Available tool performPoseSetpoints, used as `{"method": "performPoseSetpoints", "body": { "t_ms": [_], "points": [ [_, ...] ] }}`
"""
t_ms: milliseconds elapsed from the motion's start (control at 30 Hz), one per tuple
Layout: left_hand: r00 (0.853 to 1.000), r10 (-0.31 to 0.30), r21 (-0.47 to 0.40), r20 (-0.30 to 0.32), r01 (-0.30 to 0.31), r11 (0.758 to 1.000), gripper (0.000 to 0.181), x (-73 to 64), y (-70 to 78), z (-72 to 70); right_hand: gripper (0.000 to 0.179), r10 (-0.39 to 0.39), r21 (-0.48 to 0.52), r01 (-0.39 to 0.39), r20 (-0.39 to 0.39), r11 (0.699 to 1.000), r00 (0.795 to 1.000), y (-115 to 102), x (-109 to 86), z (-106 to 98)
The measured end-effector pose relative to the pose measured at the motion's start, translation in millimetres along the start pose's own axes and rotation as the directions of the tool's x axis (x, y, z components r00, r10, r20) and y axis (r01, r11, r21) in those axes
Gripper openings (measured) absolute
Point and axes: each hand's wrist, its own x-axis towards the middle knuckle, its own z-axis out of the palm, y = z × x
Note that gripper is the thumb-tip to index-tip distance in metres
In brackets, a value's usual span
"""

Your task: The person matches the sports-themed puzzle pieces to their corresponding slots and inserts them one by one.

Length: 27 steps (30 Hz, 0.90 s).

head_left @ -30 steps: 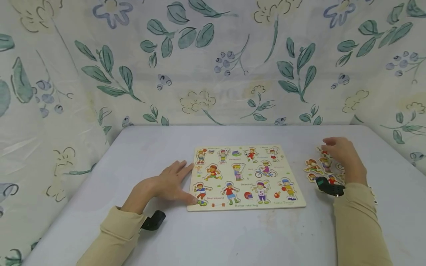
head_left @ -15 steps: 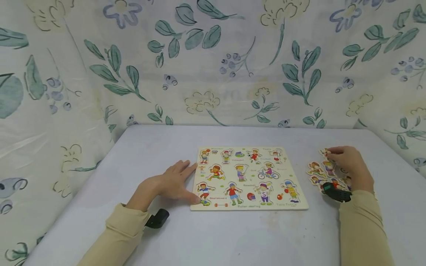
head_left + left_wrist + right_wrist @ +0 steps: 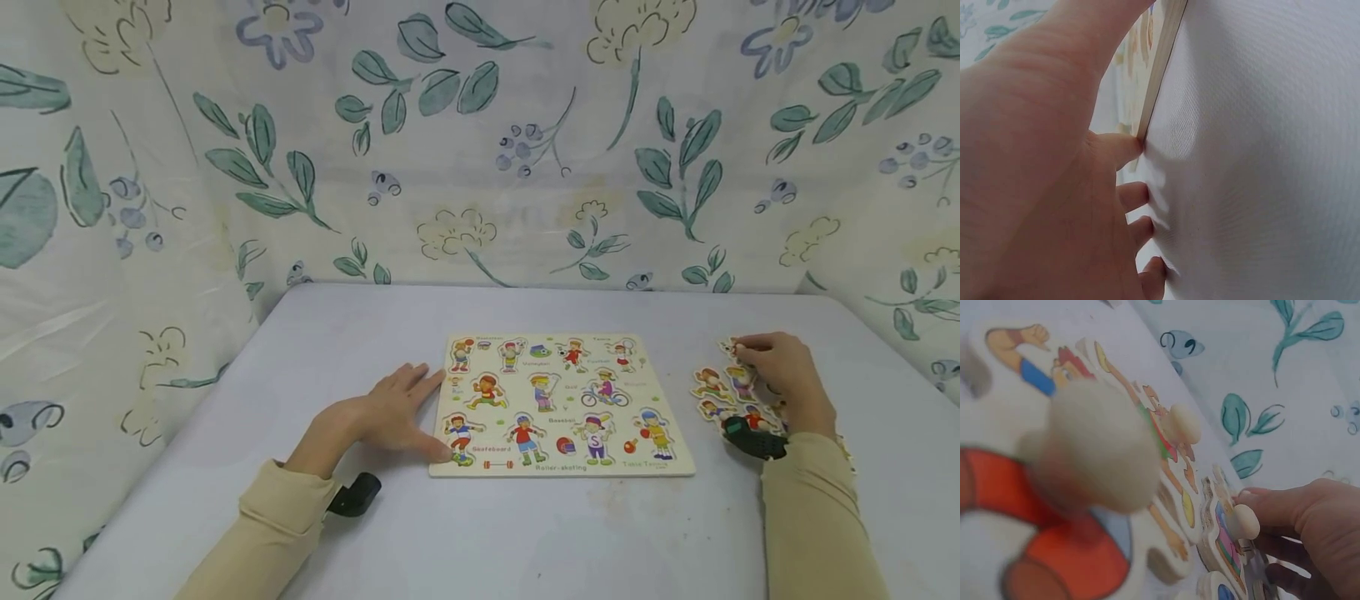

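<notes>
A pale wooden puzzle board [image 3: 557, 429] with colourful sports figures lies flat mid-table in the head view. Along its left edge is my left hand [image 3: 382, 412], fingers spread, with the thumb at the near left corner. The left wrist view shows fingertips right at the board's side [image 3: 1159, 75]. To the board's right, my right hand [image 3: 783, 367] pinches a small puzzle piece [image 3: 726, 346] at the far end of a cluster of loose pieces [image 3: 708, 383]. Close up in the right wrist view, these wooden figures bear round knobs [image 3: 1094, 447]; the fingers partly hide the pinched piece.
The white table [image 3: 555, 533] extends around the board. Behind it hangs a floral cloth [image 3: 480, 125], which also runs along the left side. A dark wrist camera [image 3: 753, 437] overlaps the near pieces in the head view.
My right hand has come down to the far piece, and its fingers now pinch it. The left hand stays by the board. The head view has shifted slightly.
</notes>
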Motion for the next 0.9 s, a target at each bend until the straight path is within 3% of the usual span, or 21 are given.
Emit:
{"method": "performPoseSetpoints", "body": {
  "t_ms": [600, 900],
  "points": [
    [1.0, 0.002, -0.01, -0.004, -0.002, 1.0, 0.113, 2.8, -2.4, -0.3, 0.043, -0.045, -0.013, 0.045, -0.045, 0.999, 0.998, -1.4, -0.6, 1.2],
    [1.0, 0.006, -0.021, -0.008, -0.006, 1.0, 0.114, 2.8, -3.2, 0.3, 0.047, 0.005, 0.019, -0.004, -0.047, 1.0, 0.999, -2.9, -0.2, -0.9]
  ]
}}
